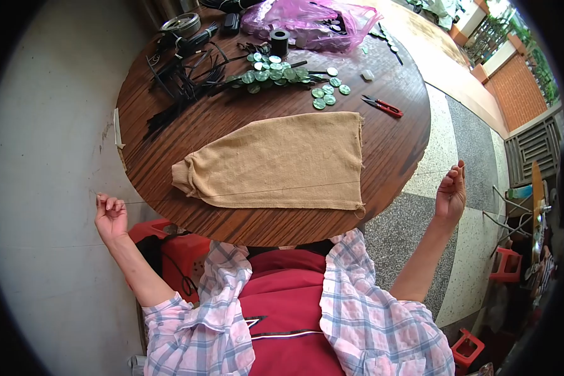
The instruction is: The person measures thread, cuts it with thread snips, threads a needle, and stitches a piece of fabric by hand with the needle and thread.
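Observation:
A thin dark thread [282, 190] is stretched across the width of the table, pulled nearly straight. My left hand [111, 216], out past the table's left edge, pinches one end between closed fingers. Out to the right, beyond the table, my right hand [450, 194] is raised and pinches the thread on that side. Beneath the thread lies a flat tan knitted sleeve [282, 160], its ribbed cuff to the left and a frayed edge to the right. Whether a needle is on the thread is too small to tell.
On the round wooden table [257, 233] lie red-handled thread snips [382, 106], green shell-like discs [319, 103], a black thread spool [279, 42], black cords [182, 94] and a pink plastic bag [307, 25]. A red stool [191, 250] stands under the left edge.

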Motion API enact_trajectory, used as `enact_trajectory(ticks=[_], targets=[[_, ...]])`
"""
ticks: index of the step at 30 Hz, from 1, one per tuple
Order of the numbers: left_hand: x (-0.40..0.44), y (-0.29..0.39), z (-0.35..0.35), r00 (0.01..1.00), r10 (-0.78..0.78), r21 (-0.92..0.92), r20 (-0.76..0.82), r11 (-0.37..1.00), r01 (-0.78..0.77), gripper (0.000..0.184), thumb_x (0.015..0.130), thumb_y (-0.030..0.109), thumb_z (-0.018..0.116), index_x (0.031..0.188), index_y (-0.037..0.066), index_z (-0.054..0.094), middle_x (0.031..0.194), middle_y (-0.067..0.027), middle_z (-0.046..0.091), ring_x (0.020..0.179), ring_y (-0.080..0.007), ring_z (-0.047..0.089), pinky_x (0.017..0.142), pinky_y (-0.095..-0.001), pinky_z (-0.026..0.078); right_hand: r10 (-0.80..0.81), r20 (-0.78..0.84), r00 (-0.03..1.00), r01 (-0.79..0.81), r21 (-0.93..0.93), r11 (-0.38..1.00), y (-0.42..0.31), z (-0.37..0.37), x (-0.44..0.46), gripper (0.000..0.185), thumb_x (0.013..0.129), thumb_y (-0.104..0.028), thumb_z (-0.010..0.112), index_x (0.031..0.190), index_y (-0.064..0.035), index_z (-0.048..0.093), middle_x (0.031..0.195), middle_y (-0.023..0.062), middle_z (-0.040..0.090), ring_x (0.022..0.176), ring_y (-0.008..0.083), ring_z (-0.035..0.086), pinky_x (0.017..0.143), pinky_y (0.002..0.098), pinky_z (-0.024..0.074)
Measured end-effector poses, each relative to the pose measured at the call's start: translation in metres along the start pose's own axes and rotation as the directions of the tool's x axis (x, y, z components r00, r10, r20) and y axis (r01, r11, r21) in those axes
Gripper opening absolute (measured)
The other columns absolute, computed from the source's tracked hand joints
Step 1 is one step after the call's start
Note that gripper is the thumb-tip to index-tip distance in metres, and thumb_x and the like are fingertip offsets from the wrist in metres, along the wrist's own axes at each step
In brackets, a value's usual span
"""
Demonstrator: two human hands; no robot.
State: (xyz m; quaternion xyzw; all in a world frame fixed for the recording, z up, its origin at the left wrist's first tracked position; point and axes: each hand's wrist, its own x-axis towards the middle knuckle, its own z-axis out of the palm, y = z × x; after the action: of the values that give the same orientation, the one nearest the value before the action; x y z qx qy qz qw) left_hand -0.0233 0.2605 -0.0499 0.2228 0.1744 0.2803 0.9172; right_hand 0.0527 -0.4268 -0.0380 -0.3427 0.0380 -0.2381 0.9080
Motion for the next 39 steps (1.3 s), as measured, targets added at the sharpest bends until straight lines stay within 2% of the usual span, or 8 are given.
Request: enact_trajectory(ticks=[8,14,23,26,30,33,36,39], targets=[[0.004,0.004,-0.006,0.998,-0.016,0.003,0.062,1.0,0.016,0.006,0.086,0.007,0.049,0.089,0.004,0.052,0.072,-0.0023,0.052,0.053,-0.0119,0.04,0.051,-0.026,0.027,0.029,-0.089,0.996,-0.03,-0.016,0.999,0.0,0.01,-0.005,0.019,0.087,-0.005,0.05,0.103,0.0035,0.05,0.088,0.01,0.055,0.072,0.0112,0.057,0.052,0.0179,0.0471],[0.005,0.004,-0.007,0.996,-0.032,-0.005,0.078,0.999,0.033,0.006,0.086,0.008,0.049,0.09,0.004,0.052,0.071,-0.0022,0.052,0.053,-0.0119,0.039,0.052,-0.0263,0.028,0.066,0.077,0.995,-0.076,0.14,0.987,-0.003,-0.011,0.004,0.021,0.087,-0.006,0.049,0.105,0.0057,0.048,0.085,0.0096,0.051,0.071,0.0104,0.057,0.053,0.0159,0.0494],[0.008,0.005,-0.008,0.996,-0.039,-0.018,0.082,0.999,0.041,0.007,0.085,0.008,0.05,0.09,0.004,0.053,0.072,-0.0024,0.053,0.053,-0.0119,0.039,0.052,-0.0265,0.027,-0.001,-0.07,0.998,-0.001,-0.03,1.0,-0.003,-0.009,0.005,0.015,0.086,-0.004,0.05,0.098,0.0044,0.053,0.093,0.0148,0.057,0.076,0.0147,0.061,0.054,0.0181,0.0518],[0.006,0.005,-0.006,0.997,-0.029,-0.018,0.065,0.999,0.03,0.007,0.085,0.008,0.049,0.09,0.004,0.053,0.072,-0.0026,0.053,0.053,-0.0119,0.039,0.053,-0.0265,0.027,0.045,0.066,0.997,-0.043,-0.02,0.999,-0.004,-0.001,0.0,0.014,0.086,-0.004,0.049,0.099,0.0032,0.052,0.093,0.0143,0.057,0.075,0.0154,0.061,0.051,0.0185,0.0499],[0.003,0.003,-0.001,1.0,-0.023,-0.028,0.021,0.999,0.024,0.008,0.085,0.008,0.05,0.09,0.004,0.053,0.073,-0.0029,0.053,0.053,-0.012,0.039,0.053,-0.0265,0.027,0.058,0.069,0.996,-0.07,0.184,0.981,-0.002,-0.013,0.007,0.022,0.087,-0.006,0.049,0.106,0.0048,0.046,0.098,0.0152,0.055,0.077,0.0161,0.061,0.05,0.0198,0.0464],[0.003,0.003,0.0,0.999,-0.022,-0.029,0.029,0.999,0.023,0.008,0.085,0.008,0.05,0.09,0.003,0.053,0.073,-0.003,0.053,0.053,-0.012,0.039,0.053,-0.0265,0.027,0.027,0.079,0.997,-0.038,0.136,0.99,-0.004,-0.005,0.004,0.021,0.087,-0.007,0.049,0.105,0.0045,0.048,0.097,0.0153,0.056,0.075,0.0165,0.061,0.05,0.0209,0.0469],[0.004,0.004,-0.001,0.999,-0.024,-0.027,0.04,0.999,0.025,0.008,0.085,0.008,0.05,0.09,0.004,0.053,0.072,-0.0029,0.052,0.053,-0.012,0.039,0.053,-0.0265,0.027,-0.024,-0.092,0.995,0.025,0.011,1.0,-0.004,-0.007,0.006,0.016,0.086,-0.005,0.05,0.101,0.0017,0.053,0.094,0.014,0.059,0.073,0.0142,0.061,0.051,0.0183,0.0491],[0.006,0.004,-0.004,0.998,-0.028,-0.027,0.049,0.999,0.029,0.007,0.084,0.008,0.05,0.09,0.004,0.054,0.072,-0.0027,0.052,0.053,-0.012,0.039,0.053,-0.0265,0.027,-0.001,0.086,0.996,0.004,-0.03,1.0,-0.004,-0.014,0.007,0.014,0.086,-0.007,0.051,0.097,0.001,0.054,0.095,0.0147,0.06,0.073,0.0135,0.061,0.05,0.0175,0.0481]])
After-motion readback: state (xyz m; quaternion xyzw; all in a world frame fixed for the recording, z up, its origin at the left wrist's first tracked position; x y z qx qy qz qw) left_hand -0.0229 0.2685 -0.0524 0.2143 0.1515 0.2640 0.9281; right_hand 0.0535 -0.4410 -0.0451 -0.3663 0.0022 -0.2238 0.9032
